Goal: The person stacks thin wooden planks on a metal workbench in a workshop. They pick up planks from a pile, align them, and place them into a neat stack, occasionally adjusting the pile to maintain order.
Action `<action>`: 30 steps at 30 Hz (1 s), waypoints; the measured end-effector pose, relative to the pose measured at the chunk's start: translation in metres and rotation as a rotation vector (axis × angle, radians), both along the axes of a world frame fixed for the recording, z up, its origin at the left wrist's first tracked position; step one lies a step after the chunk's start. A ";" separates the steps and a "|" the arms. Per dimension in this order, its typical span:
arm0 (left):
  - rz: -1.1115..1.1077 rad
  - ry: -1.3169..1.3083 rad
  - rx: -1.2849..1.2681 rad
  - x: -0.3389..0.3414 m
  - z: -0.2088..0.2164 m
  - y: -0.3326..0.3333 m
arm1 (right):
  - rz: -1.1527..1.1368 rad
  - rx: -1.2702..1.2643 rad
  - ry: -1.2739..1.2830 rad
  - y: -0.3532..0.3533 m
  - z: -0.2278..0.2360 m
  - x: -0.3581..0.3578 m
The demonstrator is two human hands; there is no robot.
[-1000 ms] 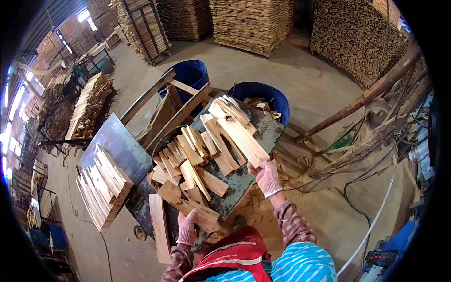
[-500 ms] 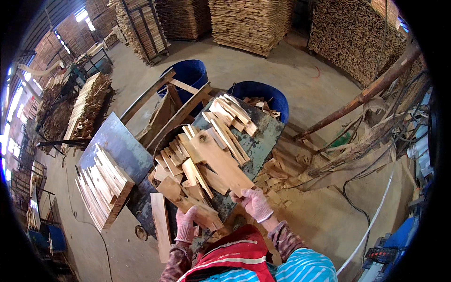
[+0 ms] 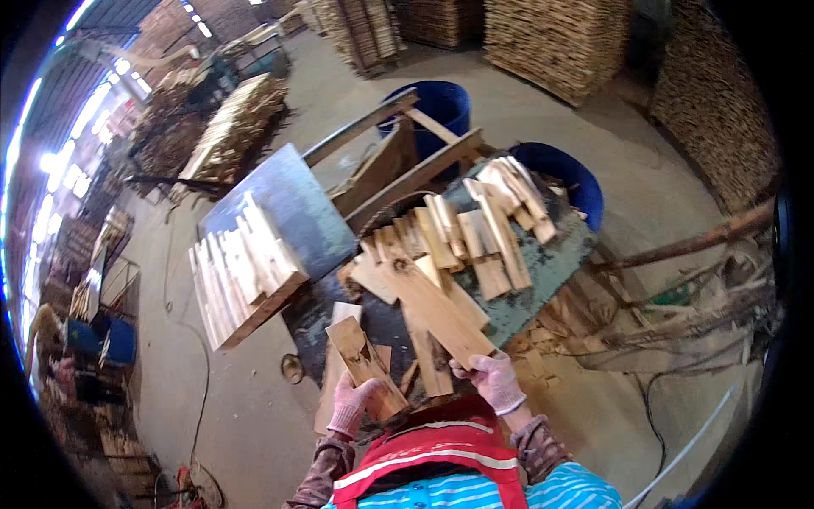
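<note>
My left hand (image 3: 354, 404), in a pinkish knit glove, grips the lower end of a short wooden board (image 3: 359, 352) with a dark streak, tilted above the table's near left side. Under it lies a pale board (image 3: 329, 394). My right hand (image 3: 494, 382), gloved alike, pinches the near corner of a longer wooden board (image 3: 437, 312), which slants away to the upper left across the pile. Loose wooden pieces (image 3: 439, 233) lie beyond and beneath it on the worn dark-green tabletop (image 3: 555, 270).
Left of the pile, a row of pale boards (image 3: 242, 267) rests on a grey-blue panel (image 3: 284, 182). Two blue bins (image 3: 454, 106) stand behind a wooden frame (image 3: 407, 182). A slanting pole (image 3: 695, 243) and cables are at right. Tall wood stacks (image 3: 555, 42) stand at the back.
The view has turned left, so the scene sits farther right. My left hand has drawn its board leftward off the pile and turned it more upright. The right hand keeps its longer board.
</note>
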State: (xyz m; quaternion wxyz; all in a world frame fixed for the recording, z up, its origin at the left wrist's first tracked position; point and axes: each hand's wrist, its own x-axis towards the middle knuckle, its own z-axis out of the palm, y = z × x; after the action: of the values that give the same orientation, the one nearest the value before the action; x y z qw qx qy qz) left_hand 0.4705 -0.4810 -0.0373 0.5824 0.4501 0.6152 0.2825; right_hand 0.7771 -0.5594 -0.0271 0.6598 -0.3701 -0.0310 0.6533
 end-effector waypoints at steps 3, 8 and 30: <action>0.040 0.091 0.141 -0.014 0.034 0.012 | 0.016 -0.028 -0.024 0.002 -0.007 -0.011; -0.172 0.471 -0.038 -0.057 0.030 0.043 | 0.042 0.014 0.003 0.010 -0.002 -0.023; -0.158 -0.766 -0.319 0.105 0.041 0.028 | 0.117 0.205 -0.619 -0.005 -0.011 -0.059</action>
State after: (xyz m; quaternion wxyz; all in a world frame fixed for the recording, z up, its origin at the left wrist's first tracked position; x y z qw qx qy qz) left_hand 0.5754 -0.4533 0.0039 0.8513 0.2626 0.3539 0.2848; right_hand 0.7179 -0.5644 -0.0382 0.6143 -0.4802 -0.3169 0.5400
